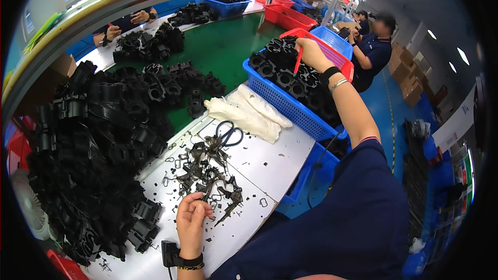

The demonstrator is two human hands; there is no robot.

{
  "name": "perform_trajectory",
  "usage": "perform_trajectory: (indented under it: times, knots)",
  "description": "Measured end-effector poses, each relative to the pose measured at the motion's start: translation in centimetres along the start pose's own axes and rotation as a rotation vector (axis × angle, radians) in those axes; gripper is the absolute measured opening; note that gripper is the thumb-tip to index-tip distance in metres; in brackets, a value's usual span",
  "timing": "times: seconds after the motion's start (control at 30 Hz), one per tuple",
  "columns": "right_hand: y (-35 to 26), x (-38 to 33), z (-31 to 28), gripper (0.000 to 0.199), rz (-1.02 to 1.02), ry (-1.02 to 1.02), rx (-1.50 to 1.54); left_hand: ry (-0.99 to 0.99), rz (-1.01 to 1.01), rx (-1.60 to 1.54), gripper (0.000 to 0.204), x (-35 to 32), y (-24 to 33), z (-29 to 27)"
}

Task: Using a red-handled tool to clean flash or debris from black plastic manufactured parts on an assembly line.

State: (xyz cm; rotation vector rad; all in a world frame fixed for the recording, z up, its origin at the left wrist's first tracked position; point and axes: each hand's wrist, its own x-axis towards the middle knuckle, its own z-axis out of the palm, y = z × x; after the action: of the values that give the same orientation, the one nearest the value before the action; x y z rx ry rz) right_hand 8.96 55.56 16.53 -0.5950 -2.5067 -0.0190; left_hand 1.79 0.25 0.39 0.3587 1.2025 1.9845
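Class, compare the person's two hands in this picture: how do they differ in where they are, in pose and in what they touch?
The right hand reaches far out over the blue basket of black parts, while the left hand rests close by on the white table. The right hand holds a thin red tool; the left hand is loosely curled beside black trimmed scraps, holding nothing clearly. Both wrists wear dark bands.

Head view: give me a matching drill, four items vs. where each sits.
Things:
1. scissors
2. white cloth
3. left hand
4. right hand

Places:
A. over the black parts in the blue basket
B. at the near edge of the trimmed scrap pile
C. on the white table, just beyond the scrap pile
D. bunched against the blue basket's near wall

Pairs: 1-C, 2-D, 3-B, 4-A
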Motion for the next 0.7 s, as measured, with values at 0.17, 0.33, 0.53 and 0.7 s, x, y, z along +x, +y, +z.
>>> perform_trajectory:
  times: [0.17, 0.33, 0.53, 0.7]
  knots:
    - [-1.0, -0.8, -3.8, 0.007, -0.004, 0.049, -0.064, -0.003, -0.007, -0.007, 0.031, -0.1, 0.0, 0.2]
    - [-8.8, -4.9, -10.5, 0.026, 0.048, 0.168, 0.19, 0.0, -0.005, -0.017, 0.031, 0.2, -0.1, 0.2]
    - [-17.2, -10.7, -12.8, 0.027, -0.003, -0.015, 0.477, 0.002, 0.003, -0.026, 0.031, 0.3, -0.1, 0.1]
    - [-20.7, -14.0, -9.0, 0.037, -0.089, -0.315, 0.495, -0.006, 0.024, -0.03, 0.03, 0.4, -0.1, -0.2]
